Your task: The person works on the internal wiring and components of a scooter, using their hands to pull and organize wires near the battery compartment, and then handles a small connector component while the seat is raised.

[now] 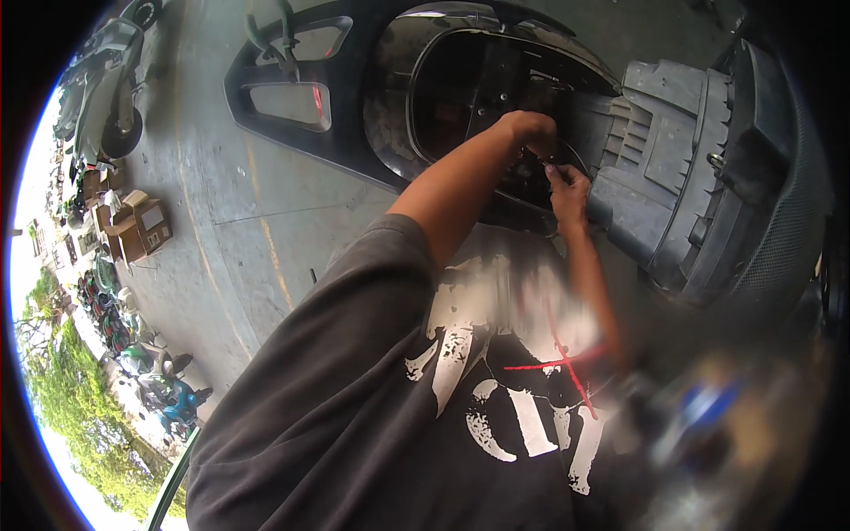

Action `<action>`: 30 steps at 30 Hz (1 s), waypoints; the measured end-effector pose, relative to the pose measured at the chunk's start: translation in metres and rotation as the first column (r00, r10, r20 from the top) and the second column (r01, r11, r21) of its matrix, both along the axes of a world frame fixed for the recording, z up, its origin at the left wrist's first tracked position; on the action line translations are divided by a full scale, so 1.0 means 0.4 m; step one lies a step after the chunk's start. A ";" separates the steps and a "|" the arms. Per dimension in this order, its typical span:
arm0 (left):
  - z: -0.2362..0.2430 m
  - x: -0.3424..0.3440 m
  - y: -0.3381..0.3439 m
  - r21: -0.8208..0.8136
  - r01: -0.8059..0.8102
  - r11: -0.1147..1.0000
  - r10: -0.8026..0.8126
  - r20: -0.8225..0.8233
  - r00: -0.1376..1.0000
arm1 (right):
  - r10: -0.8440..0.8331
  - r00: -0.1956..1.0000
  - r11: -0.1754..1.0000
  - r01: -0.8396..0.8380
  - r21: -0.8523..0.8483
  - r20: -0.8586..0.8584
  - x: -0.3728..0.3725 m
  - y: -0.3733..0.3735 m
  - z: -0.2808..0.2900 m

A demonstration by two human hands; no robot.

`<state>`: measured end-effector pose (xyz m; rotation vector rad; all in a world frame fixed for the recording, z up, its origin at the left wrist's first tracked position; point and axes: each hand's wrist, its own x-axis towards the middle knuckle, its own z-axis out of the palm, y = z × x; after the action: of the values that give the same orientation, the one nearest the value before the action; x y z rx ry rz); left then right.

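Note:
I am bent over a black scooter body [398,106] with a wide dark opening [478,80] in its top. My left hand [531,128] reaches into that opening, fingers curled downward onto dark parts inside. Just below it, my right hand [567,188] has its fingertips pressed against a small dark part [534,168] at the opening's lower rim. The two hands are nearly touching. What either hand grips is lost in shadow. My grey printed shirt [398,398] fills the lower half of the view.
A ribbed grey plastic panel [664,142] adjoins the opening on the right. A black rear panel with lamps [292,97] lies to the left on the concrete floor [239,230]. Cardboard boxes [142,226] and parked scooters [106,80] stand at far left.

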<state>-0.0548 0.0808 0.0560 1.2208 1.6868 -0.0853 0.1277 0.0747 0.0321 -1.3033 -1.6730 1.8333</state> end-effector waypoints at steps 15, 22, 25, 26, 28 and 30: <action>0.031 0.037 -0.077 0.419 -0.242 0.875 0.314 -0.110 0.943 | 0.136 0.985 0.928 -0.165 0.336 0.108 -0.033 -0.001 0.066; 0.071 0.105 -0.205 0.184 -0.457 0.870 0.403 0.265 0.876 | 0.193 0.940 0.875 -0.295 0.384 0.283 -0.027 0.011 0.040; 0.005 0.141 -0.216 0.082 -0.639 0.764 0.592 0.304 0.746 | 0.247 0.729 0.766 -0.550 0.332 0.638 -0.060 0.021 0.070; -0.006 0.142 -0.204 0.033 -0.653 0.757 0.619 0.285 0.732 | 0.259 0.745 0.751 -0.556 0.357 0.615 -0.066 0.027 0.071; 0.009 0.132 -0.172 -0.068 -0.671 0.738 0.664 0.248 0.706 | 0.280 0.773 0.724 -0.560 0.404 0.569 -0.067 0.044 0.056; -0.015 0.144 -0.169 -0.019 -0.673 0.739 0.660 0.222 0.718 | 0.235 0.811 0.733 -0.509 0.450 0.535 -0.070 0.040 0.042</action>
<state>0.0028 0.0134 0.0501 0.5630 1.8460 0.5355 0.0997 0.0905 0.0490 -1.2021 -2.6566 1.0375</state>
